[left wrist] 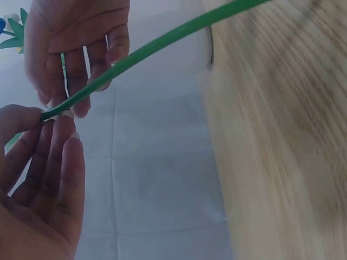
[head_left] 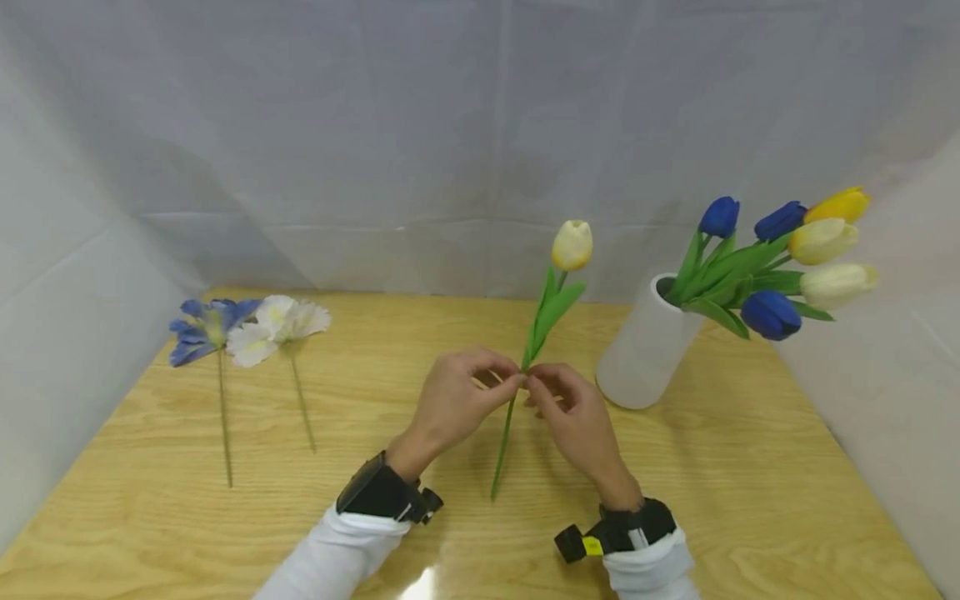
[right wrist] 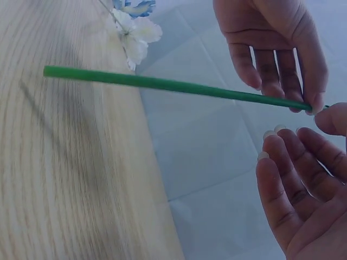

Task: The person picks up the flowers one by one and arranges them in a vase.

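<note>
A white artificial tulip [head_left: 572, 245] with a yellow-tinged base stands at a slant over the middle of the table, its green leaves [head_left: 553, 315] just above both hands. My left hand [head_left: 467, 398] pinches the stem between thumb and fingertips. On the other side, my right hand [head_left: 573, 421] pinches it at nearly the same spot, the two thumbs close together. Below them the bare lower stem [right wrist: 162, 84] juts out freely. In the left wrist view, the right hand's lower fingers [left wrist: 97, 59] lie loosely bent behind the stem.
On the right, a white vase [head_left: 643, 346] leans with several blue, white and yellow tulips [head_left: 823, 242]. A blue flower [head_left: 210, 327] and a white flower [head_left: 273, 327] lie at the table's left. Pale cloth [head_left: 450, 150] hangs behind the wooden table [head_left: 750, 492].
</note>
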`<state>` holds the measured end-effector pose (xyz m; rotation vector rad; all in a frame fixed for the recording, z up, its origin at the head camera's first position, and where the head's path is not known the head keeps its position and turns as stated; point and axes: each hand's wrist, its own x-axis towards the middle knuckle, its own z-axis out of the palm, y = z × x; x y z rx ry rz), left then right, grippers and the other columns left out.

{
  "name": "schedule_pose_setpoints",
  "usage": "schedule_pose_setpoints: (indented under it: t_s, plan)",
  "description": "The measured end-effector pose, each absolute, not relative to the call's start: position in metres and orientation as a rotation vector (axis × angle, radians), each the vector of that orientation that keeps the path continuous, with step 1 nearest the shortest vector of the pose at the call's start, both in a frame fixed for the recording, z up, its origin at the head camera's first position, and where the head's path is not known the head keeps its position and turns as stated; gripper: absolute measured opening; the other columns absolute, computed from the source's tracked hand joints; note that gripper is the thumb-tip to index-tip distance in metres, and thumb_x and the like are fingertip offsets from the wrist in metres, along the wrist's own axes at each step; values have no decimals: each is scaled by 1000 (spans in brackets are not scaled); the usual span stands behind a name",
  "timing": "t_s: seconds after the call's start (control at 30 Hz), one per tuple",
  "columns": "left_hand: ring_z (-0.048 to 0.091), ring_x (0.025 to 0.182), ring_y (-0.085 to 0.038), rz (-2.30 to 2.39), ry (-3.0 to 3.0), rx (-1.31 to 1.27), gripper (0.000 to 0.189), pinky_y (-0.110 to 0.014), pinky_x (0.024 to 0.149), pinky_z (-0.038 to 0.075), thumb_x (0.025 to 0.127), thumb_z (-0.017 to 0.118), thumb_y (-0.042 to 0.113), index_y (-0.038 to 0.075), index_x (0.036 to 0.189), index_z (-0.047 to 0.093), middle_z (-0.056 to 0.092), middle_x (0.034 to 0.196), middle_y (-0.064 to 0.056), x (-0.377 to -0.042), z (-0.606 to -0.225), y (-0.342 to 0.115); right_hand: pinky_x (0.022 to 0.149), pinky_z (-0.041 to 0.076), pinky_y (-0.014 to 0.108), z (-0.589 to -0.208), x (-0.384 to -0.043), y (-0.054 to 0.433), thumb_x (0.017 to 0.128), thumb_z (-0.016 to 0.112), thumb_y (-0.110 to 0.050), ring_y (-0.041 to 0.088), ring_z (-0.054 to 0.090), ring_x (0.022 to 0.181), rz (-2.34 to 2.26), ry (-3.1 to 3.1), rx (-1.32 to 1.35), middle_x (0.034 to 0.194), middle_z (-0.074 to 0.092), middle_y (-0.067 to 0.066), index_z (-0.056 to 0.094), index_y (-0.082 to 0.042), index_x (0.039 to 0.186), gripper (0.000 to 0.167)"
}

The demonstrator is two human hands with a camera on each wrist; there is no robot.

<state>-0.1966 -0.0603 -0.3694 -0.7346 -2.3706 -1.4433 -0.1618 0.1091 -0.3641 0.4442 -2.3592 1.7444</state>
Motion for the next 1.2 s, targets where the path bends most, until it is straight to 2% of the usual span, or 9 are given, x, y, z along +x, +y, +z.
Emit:
schedule_pose_setpoints:
  t_s: [0.23, 0.37, 0.5, 0.63, 0.77, 0.9, 1.03, 1.2]
  plan:
    - [64, 70, -6, -1433, -2348, -760, 6, -21, 60, 53, 86, 73, 15, 9, 86, 76, 71, 85, 2, -196, -373, -58, 69, 55, 48, -362, -159, 109, 96, 53, -1, 37, 63, 83, 1731, -2338, 480, 98, 65, 17, 62, 8, 109, 18]
    - [64, 70, -6, -1410, -2328, -772, 6, -20, 61, 53, 85, 74, 15, 10, 86, 76, 71, 84, 2, -197, -374, -56, 67, 56, 44, -364, -160, 110, 96, 54, 1, 41, 63, 83, 1738, -2328, 485, 98, 66, 19, 63, 9, 109, 18]
    - [64, 70, -6, -1348, -2325, -766, 5, -19, 61, 53, 83, 76, 15, 10, 84, 77, 71, 81, 3, -198, -374, -55, 66, 57, 41, -375, -165, 113, 96, 55, -2, 40, 64, 81, 1746, -2309, 491, 96, 67, 20, 66, 7, 108, 18]
    - [64, 67, -5, -1278, -2324, -765, 6, -19, 60, 52, 81, 77, 17, 11, 81, 77, 71, 78, 4, -199, -373, -54, 67, 57, 42, -389, -174, 118, 96, 58, -8, 34, 66, 81, 1753, -2294, 481, 93, 69, 15, 69, 2, 107, 19]
    - [64, 67, -4, -1237, -2315, -779, 6, -18, 60, 51, 80, 78, 17, 12, 80, 76, 70, 77, 5, -199, -373, -53, 67, 57, 36, -394, -176, 120, 96, 61, -18, 33, 66, 80, 1783, -2279, 455, 91, 70, 8, 71, -3, 106, 21]
    - [63, 67, -4, -1208, -2308, -803, 6, -17, 60, 51, 80, 79, 17, 12, 80, 76, 70, 77, 5, -199, -374, -52, 67, 57, 32, -394, -176, 122, 94, 63, -22, 29, 67, 79, 1793, -2285, 426, 89, 70, 6, 72, -4, 102, 22]
    - [63, 66, -5, -1168, -2294, -842, 5, -17, 60, 51, 79, 79, 15, 11, 79, 76, 70, 76, 4, -200, -376, -53, 66, 57, 32, -390, -174, 122, 94, 64, -16, 25, 67, 78, 1794, -2280, 420, 87, 70, 9, 72, -1, 99, 18]
    - [62, 65, -5, -1116, -2290, -893, 5, -16, 59, 50, 79, 79, 15, 11, 78, 76, 69, 76, 4, -200, -377, -55, 65, 57, 33, -371, -164, 117, 92, 63, -5, 30, 66, 77, 1786, -2275, 399, 86, 70, 14, 70, 4, 95, 12]
